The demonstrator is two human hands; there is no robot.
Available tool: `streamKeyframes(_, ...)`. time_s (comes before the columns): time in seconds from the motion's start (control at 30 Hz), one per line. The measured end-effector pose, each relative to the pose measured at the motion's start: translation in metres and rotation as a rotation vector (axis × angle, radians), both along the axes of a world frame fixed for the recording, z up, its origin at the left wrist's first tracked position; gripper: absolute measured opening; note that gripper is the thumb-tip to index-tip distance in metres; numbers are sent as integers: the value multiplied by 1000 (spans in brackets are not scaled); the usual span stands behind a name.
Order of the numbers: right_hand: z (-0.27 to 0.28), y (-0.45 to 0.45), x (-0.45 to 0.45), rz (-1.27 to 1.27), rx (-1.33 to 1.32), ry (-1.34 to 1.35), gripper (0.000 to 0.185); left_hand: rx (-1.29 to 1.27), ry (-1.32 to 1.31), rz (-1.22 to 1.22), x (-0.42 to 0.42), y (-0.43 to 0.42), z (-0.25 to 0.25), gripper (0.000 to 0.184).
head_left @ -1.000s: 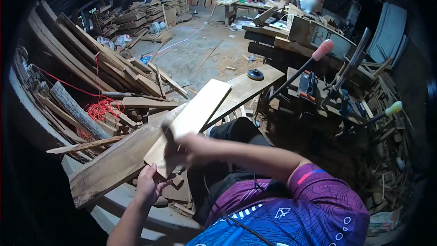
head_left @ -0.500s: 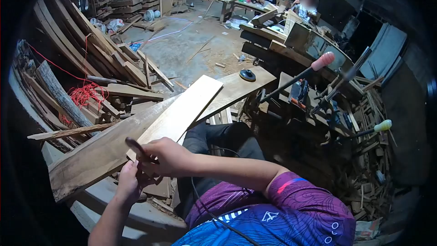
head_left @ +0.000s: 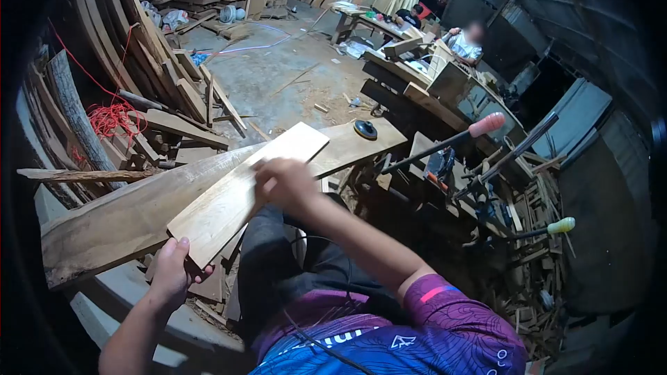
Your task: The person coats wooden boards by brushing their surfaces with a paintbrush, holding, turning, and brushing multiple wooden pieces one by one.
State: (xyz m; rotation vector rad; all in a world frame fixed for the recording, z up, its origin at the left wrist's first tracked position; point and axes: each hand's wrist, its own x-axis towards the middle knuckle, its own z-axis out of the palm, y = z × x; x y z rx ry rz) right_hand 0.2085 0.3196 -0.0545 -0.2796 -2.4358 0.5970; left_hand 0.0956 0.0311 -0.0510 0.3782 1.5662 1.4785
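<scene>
A pale, smooth board (head_left: 215,219) lies slantwise on top of a longer, wider plank (head_left: 104,232), its near end jutting past the plank's edge towards me. My left hand (head_left: 170,274) grips that end by its near left corner, thumb on top and fingers beneath. Over the middle of the board is my right hand (head_left: 288,184), blurred by motion, its fingers curled down to the surface. The brown, sandpaper-like piece seen in it before is hidden under the palm now. Near the plank's far end rests a round black pad (head_left: 365,130) with a yellowish rim.
Clamps with a pink handle (head_left: 486,125) and a yellow handle (head_left: 561,225) stick out at the right. Curved timbers (head_left: 104,35) and tangled red string (head_left: 114,119) are at the left. Two people sit by a far workbench (head_left: 351,10). A dark cord crosses my lap.
My right hand has moved from the board's near end forward to its middle. My left hand stays at the near end, now seen holding the corner. The camera view has shifted slightly.
</scene>
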Motion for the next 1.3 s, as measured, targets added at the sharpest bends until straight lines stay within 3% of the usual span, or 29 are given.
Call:
streamKeyframes(0.07, 17, -75, 4, 229, 166, -61, 33, 26, -29, -13, -1, -2, 0, 31)
streamKeyframes(0.13, 54, -114, 11, 423, -127, -57, 37, 17, 43, -20, 0, -2, -2, 31)
streamKeyframes(0.2, 60, -97, 4, 407, -377, -277, 23, 59, 11, -9, 0, -3, -4, 29)
streamKeyframes(0.23, 48, -76, -7, 392, -615, -291, 27, 34, -3, -1, -2, -4, -5, 29)
streamKeyframes(0.27, 24, -38, -16, 294, -552, -229, 34, 11, -20, -3, -3, -3, -8, 29)
streamKeyframes(0.3, 22, -4, -17, 100, -803, -301, 37, 48, -17, 36, 0, -1, -4, 28)
streamKeyframes(0.33, 10, 35, -19, -47, -462, -198, 34, 27, -36, 38, -2, -1, -9, 29)
streamKeyframes(0.37, 10, 73, -14, -252, -305, -268, 32, 57, -54, 22, -2, -1, -9, 30)
streamKeyframes(0.43, -21, 145, -6, -377, -191, -15, 25, 73, -74, 6, -3, -2, -8, 31)
streamKeyframes(0.5, -17, 169, -5, -627, 222, -140, 29, 54, -97, -6, -3, -2, -6, 32)
streamKeyframes(0.53, -6, 155, -8, -632, 236, -222, 25, 42, -89, -13, -4, -2, -6, 34)
streamKeyframes(0.67, -8, 53, -20, -294, 161, -123, 24, 24, -103, -12, -5, -3, -4, 33)
streamKeyframes(0.7, 22, -2, -11, -118, 9, -153, 23, 14, -95, -22, -5, -3, -2, 32)
streamKeyframes(0.73, 13, -9, -5, 112, -11, -171, 17, 12, -102, -22, -5, -3, -1, 32)
streamKeyframes(0.77, 48, -50, 1, 241, -352, -346, 18, 31, -107, -32, -6, -3, 1, 32)
streamKeyframes(0.8, 43, -49, 4, 375, -429, -369, 26, 45, -111, -44, -5, -4, 2, 32)
streamKeyframes(0.87, 26, -11, -8, 312, -625, -328, 25, 33, -104, -43, -4, -5, 0, 32)
streamKeyframes(0.9, 17, 16, -17, 164, -839, -235, 23, 36, -93, -30, -4, -4, -1, 32)
streamKeyframes(0.93, 21, 44, -22, -125, -797, -261, 22, 42, -85, -32, -4, -5, -1, 32)
streamKeyframes(0.97, 6, 86, -22, -139, -729, -24, 19, 56, -97, -23, -3, -5, -3, 32)
streamKeyframes(1.0, -15, 143, -19, -279, -476, 21, 17, 75, -104, -23, -3, -5, -4, 33)
streamKeyframes(1.03, -18, 169, -11, -582, -208, -37, 21, 87, -122, -59, -7, -5, -9, 32)
streamKeyframes(1.07, -21, 181, -3, -632, -122, 21, 26, 135, -116, -71, -6, -4, -10, 32)
streamKeyframes(1.13, -21, 179, -13, -781, 330, -230, 21, 152, -137, -62, -6, -5, -9, 32)
streamKeyframes(1.2, -35, 135, -22, -425, 58, -56, 22, 81, -134, -27, -5, -5, -5, 33)
streamKeyframes(1.23, -19, 79, -23, -347, -3, -172, 21, 101, -133, -35, -6, -6, -9, 32)
streamKeyframes(1.27, 2, 18, -20, -78, -64, 18, 19, 104, -133, -49, -5, -5, -6, 32)
streamKeyframes(1.3, 10, -23, -18, 59, -144, 8, 23, 91, -152, -24, -4, -5, -1, 32)
